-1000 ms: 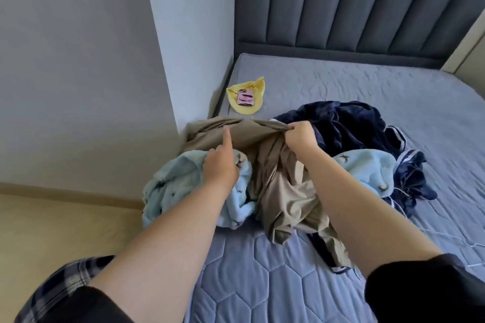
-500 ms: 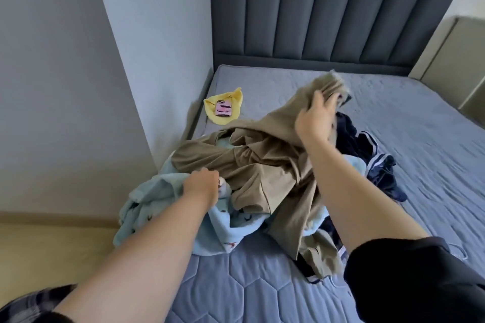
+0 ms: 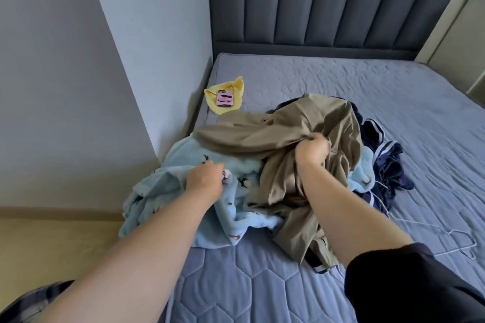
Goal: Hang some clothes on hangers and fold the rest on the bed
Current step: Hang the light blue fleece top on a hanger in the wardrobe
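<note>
A heap of clothes lies on the near left part of the bed (image 3: pixel 341 81). A khaki garment (image 3: pixel 262 136) is draped over the top of the heap. My right hand (image 3: pixel 312 151) grips a bunch of its fabric. Under it spreads a light blue fleece garment (image 3: pixel 168 191) with small dark prints, and my left hand (image 3: pixel 204 182) has its fingers curled into the fleece. Dark navy clothing (image 3: pixel 388 165) with white stripes sticks out at the right of the heap. A thin white wire hanger (image 3: pixel 451 241) lies flat on the mattress to the right.
A pink phone (image 3: pixel 225 98) lies on a yellow cloth (image 3: pixel 236 86) near the bed's left edge. A wall corner (image 3: pixel 126 86) stands close on the left, a padded headboard (image 3: pixel 328 2) behind. Bare mattress spreads to the right and in front.
My right hand has come down from its raised position, laying the khaki garment back over the heap. My left hand stays on the blue fleece. The view has shifted slightly.
</note>
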Demonstrator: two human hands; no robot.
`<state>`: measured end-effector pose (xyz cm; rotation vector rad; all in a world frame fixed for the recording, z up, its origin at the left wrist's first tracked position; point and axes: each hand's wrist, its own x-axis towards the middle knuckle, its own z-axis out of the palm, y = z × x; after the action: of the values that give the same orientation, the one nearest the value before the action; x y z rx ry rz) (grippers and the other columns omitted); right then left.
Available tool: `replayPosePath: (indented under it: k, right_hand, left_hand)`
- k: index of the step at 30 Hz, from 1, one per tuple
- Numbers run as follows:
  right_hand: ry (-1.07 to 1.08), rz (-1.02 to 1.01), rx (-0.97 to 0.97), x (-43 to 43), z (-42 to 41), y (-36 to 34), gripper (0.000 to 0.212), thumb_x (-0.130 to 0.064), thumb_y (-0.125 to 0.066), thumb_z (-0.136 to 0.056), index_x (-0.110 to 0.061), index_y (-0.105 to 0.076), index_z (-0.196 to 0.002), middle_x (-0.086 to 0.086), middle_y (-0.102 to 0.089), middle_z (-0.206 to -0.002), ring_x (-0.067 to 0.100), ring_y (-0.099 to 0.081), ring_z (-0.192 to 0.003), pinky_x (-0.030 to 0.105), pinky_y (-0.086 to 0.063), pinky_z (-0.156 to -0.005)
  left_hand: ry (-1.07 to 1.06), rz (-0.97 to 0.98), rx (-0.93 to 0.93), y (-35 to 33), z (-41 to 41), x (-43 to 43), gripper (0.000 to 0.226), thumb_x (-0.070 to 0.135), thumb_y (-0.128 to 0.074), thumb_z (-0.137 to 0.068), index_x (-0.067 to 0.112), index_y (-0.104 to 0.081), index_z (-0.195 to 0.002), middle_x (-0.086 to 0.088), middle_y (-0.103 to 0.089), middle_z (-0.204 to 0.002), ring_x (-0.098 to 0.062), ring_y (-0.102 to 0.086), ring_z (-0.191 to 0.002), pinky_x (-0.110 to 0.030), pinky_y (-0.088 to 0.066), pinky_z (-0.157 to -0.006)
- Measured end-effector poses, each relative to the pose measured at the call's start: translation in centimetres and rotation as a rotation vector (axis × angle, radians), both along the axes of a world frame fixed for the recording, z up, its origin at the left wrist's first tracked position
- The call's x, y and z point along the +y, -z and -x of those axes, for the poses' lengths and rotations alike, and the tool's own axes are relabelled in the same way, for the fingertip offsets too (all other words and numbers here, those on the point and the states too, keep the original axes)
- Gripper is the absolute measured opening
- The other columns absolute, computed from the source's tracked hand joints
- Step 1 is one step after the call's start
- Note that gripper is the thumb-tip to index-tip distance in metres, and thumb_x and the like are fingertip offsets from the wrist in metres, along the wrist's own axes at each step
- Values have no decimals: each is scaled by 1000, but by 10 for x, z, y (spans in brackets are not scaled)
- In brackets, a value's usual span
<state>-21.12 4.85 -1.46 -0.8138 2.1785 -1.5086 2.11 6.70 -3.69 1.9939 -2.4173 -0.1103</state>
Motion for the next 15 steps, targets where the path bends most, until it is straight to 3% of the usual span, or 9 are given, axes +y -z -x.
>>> replayPosePath:
  k: [2,3,4,6,8,10,12,13,15]
  right_hand:
    - [191,257,-225,-6,20,-29,32,-1,-37,-90,-17,-58,-108,-2,-60,-98,25,-59,-106,24,-40,-82]
    - [216,273,-180,-10,25,-42,37,0,-36,-90,-19,-54,-117,-1,-58,-112,24,-55,-114,28,-42,-89]
    - [223,215,-45,-14,27,-50,48,2,-36,-89,-21,-46,-130,3,-49,-133,25,-47,-126,36,-39,-101]
    - [179,59,316,-16,17,-54,74,10,-38,-82,-23,-25,-147,10,-16,-158,27,-18,-145,48,-14,-119]
    - [-17,71,678,-17,-8,-46,86,13,-41,-75,-25,-21,-149,12,-3,-160,28,-1,-148,48,1,-116]
    - [-436,88,1035,-17,-42,-25,74,1,-46,-80,-25,-29,-148,13,-6,-160,30,0,-148,50,1,-115]
    - [-839,-179,1286,-18,-63,6,64,-16,-46,-90,-29,-26,-150,8,1,-161,28,5,-148,54,4,-115]
    - [-916,-383,1324,-18,-62,22,61,-21,-42,-93,-29,-23,-151,6,4,-161,27,6,-148,56,4,-115]
    - [-784,-739,1180,-13,-45,45,57,-24,-36,-95,-21,-22,-151,6,3,-161,25,2,-147,57,0,-116]
  left_hand:
    - [-4,-6,5,1,-1,1,18,18,-53,-90,18,-53,-108,-8,-54,-114,-28,-57,-102,-31,-38,-69]
    - [-5,-11,9,3,-2,2,19,17,-52,-90,18,-53,-109,-8,-54,-116,-28,-57,-103,-32,-40,-72]
    - [-4,-14,9,4,-2,3,21,17,-51,-91,18,-52,-112,-8,-53,-118,-28,-56,-105,-33,-43,-76]
    - [-1,-16,-4,7,-4,4,25,19,-49,-93,18,-49,-118,-8,-52,-121,-28,-55,-108,-33,-44,-81]
    - [0,-17,-12,9,-6,6,28,20,-48,-94,19,-47,-121,-7,-50,-123,-27,-54,-110,-33,-43,-82]
    - [0,-26,17,10,-10,7,28,20,-48,-93,20,-47,-121,-7,-48,-123,-27,-53,-110,-34,-43,-82]
    - [-1,-40,54,11,-15,9,25,19,-49,-93,20,-49,-117,-6,-49,-122,-27,-52,-110,-36,-44,-80]
    - [-2,-40,58,11,-18,10,23,19,-48,-93,19,-51,-115,-5,-49,-120,-27,-52,-109,-36,-43,-77]
    - [6,-41,49,12,-23,11,21,19,-48,-92,20,-51,-113,-5,-49,-117,-26,-51,-106,-34,-39,-70]
